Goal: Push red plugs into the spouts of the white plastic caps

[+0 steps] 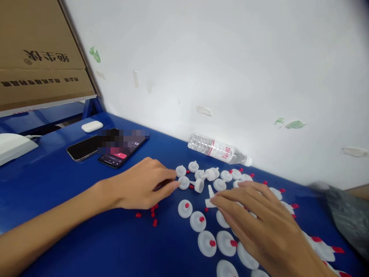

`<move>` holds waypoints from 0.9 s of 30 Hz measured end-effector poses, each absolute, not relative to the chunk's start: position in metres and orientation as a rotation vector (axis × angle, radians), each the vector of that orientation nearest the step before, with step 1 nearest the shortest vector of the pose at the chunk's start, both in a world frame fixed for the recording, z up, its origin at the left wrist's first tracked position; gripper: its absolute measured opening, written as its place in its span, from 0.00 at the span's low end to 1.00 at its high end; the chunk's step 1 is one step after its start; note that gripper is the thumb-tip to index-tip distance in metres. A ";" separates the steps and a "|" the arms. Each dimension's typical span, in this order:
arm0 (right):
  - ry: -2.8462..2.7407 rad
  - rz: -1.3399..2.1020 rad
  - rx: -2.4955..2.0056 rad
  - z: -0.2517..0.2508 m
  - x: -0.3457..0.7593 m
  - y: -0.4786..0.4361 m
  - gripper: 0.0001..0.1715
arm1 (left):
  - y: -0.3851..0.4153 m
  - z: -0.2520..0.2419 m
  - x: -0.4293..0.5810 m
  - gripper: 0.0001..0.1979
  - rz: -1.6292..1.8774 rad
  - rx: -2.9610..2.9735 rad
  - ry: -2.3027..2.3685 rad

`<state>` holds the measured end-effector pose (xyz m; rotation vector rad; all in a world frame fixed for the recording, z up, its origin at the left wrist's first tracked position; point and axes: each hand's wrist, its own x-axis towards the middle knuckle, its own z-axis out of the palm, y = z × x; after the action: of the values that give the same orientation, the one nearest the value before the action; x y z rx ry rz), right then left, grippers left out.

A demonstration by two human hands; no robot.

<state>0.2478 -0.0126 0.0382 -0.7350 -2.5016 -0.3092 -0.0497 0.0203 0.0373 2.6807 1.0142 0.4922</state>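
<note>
My left hand (152, 184) reaches in from the left, thumb and index fingertips apart. The fingertips are beside two white nozzle caps, an upper one (180, 171) and a lower one (183, 182); whether they touch is hard to tell. My right hand (259, 219) is closed at the fingertips on another white nozzle cap (211, 198), its tip pointing up. Between the hands lies a loose group of white caps (198, 185). Below them, white caps with red tips (198, 221) stand spread out. Small red sleeves (155, 222) lie under my left hand. My right hand hides some caps.
A clear plastic bottle (219, 150) lies along the white wall (216, 69). Two phones, one dark (83, 148) and one lit (121, 156), and a white oval case (92, 126) are at the back left. A cardboard box (43, 50) stands behind; a grey bag (346, 215) sits right.
</note>
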 end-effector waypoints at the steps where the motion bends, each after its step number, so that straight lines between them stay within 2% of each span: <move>1: -2.504 -0.312 -0.735 0.039 0.248 -0.013 0.27 | 0.022 0.043 -0.054 0.13 0.414 2.624 1.077; 5: -2.494 -0.376 -0.758 0.040 0.248 -0.015 0.28 | 0.026 0.063 -0.071 0.03 0.139 2.368 1.201; 11: -2.571 -0.363 -0.869 0.032 0.257 -0.016 0.35 | 0.020 0.081 -0.079 0.08 -0.341 1.764 1.146; 15: -2.626 -0.206 -0.856 0.031 0.260 -0.016 0.36 | 0.011 0.075 -0.071 0.08 -0.413 1.695 1.224; 17: -2.592 -0.161 -0.872 0.033 0.257 -0.017 0.33 | 0.008 0.069 -0.068 0.11 -0.425 1.715 1.244; 21: -2.513 -0.176 -0.882 0.039 0.248 -0.021 0.20 | 0.002 0.059 -0.061 0.12 -0.415 1.723 1.242; 27: -2.501 -0.230 -0.871 0.040 0.247 -0.021 0.12 | -0.010 0.063 -0.056 0.03 -0.442 1.830 1.275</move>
<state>0.2467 -0.0212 0.0398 -0.8709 -2.5009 -0.2296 -0.0559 -0.0100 0.0633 1.8303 1.2745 -0.4424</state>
